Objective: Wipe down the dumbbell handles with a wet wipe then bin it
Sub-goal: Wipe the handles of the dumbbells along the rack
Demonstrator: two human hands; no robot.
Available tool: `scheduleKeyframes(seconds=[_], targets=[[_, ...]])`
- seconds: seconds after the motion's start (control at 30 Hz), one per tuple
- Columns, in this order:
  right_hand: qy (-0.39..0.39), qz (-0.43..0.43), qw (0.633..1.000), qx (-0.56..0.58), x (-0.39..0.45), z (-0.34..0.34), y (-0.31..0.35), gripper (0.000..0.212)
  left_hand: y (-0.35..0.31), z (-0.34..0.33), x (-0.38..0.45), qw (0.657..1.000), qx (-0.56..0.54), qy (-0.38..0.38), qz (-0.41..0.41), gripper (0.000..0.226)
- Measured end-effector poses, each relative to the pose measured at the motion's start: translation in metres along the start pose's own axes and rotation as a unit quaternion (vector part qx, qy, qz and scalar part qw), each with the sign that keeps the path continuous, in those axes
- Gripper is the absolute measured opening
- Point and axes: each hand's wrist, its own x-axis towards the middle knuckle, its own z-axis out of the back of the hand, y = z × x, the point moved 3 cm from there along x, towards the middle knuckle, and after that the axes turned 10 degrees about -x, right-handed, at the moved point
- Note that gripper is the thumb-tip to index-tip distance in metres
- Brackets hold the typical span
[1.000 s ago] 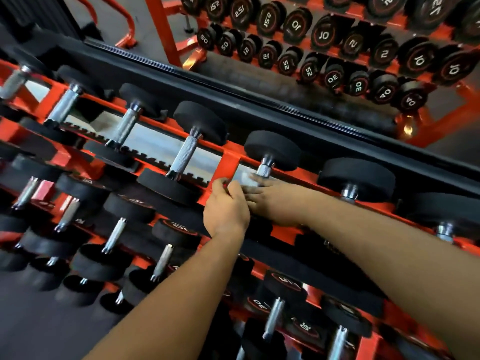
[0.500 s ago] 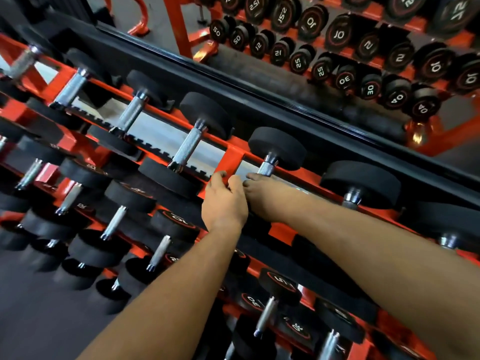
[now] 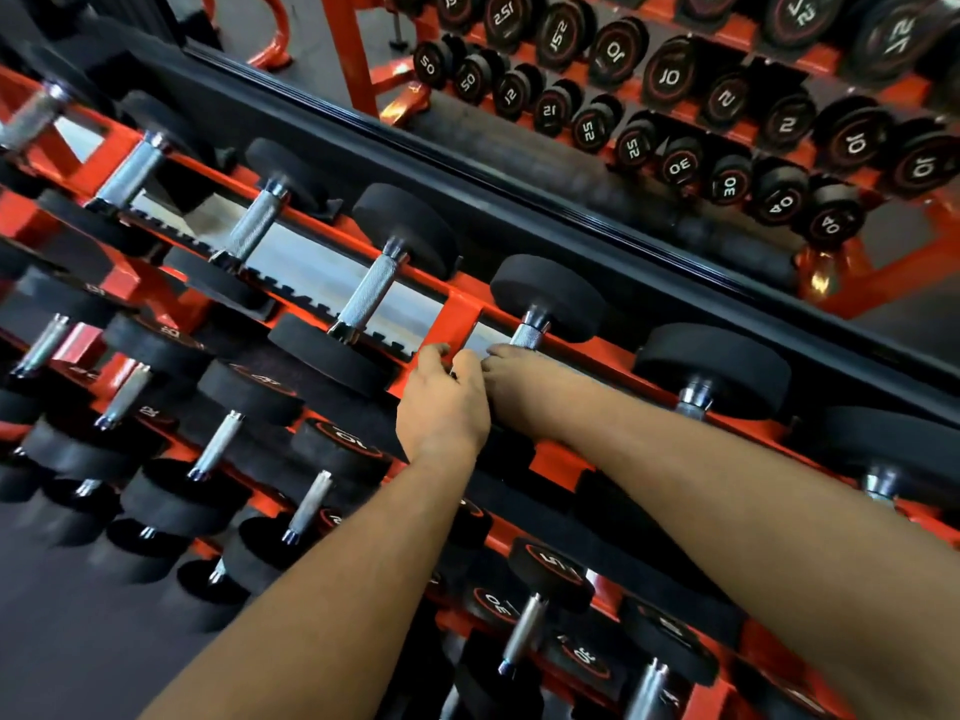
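The dumbbell handle (image 3: pixel 527 335) is a knurled steel bar between black rubber heads, lying on the top tier of the orange rack (image 3: pixel 454 314). My right hand (image 3: pixel 519 381) is curled over the near part of this handle, so only its far end shows. My left hand (image 3: pixel 441 402) is closed right beside it, knuckles touching the right hand, next to the orange upright. The white wet wipe seen a second ago is hidden under the fingers of both hands. No bin is in view.
Neighbouring dumbbells (image 3: pixel 371 293) lie in a row on the same tier to the left and right. Lower tiers hold smaller dumbbells (image 3: pixel 524 631). Behind the rack a mirror (image 3: pixel 675 96) reflects numbered dumbbell ends. Dark floor shows at the bottom left.
The white wipe showed between my fingers a second ago and is now covered. Both hands stay on the same handle; the view has shifted slightly.
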Motion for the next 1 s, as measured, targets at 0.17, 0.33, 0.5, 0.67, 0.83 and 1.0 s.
scheduleKeyframes(seconds=[0.17, 0.33, 0.5, 0.67, 0.83, 1.0], targets=[[-0.154, -0.05, 0.987, 0.002, -0.038, -0.031, 0.011, 0.046, 0.0, -0.002, 0.002, 1.0, 0.003, 0.002, -0.011, 0.042], [-0.014, -0.019, 1.0, -0.002, -0.004, 0.011, -0.001, 0.033, -0.005, 0.001, -0.002, 1.0, 0.003, 0.006, -0.007, 0.039], [-0.124, -0.027, 0.989, 0.07, -0.025, -0.025, 0.003, 0.04, -0.001, 0.002, 0.001, 1.0, 0.007, 0.001, -0.007, 0.041], [-0.174, -0.05, 0.981, 0.073, -0.038, -0.027, 0.003, 0.048, -0.005, 0.0, -0.002, 1.0, 0.007, 0.006, -0.01, 0.042], [-0.03, -0.004, 1.0, 0.006, -0.009, -0.007, 0.004, 0.035, -0.004, 0.001, -0.001, 1.0, 0.005, 0.011, -0.002, 0.041], [-0.169, -0.057, 0.984, 0.018, -0.038, -0.042, 0.006, 0.054, -0.003, 0.001, -0.001, 1.0, 0.001, 0.007, -0.008, 0.041]])
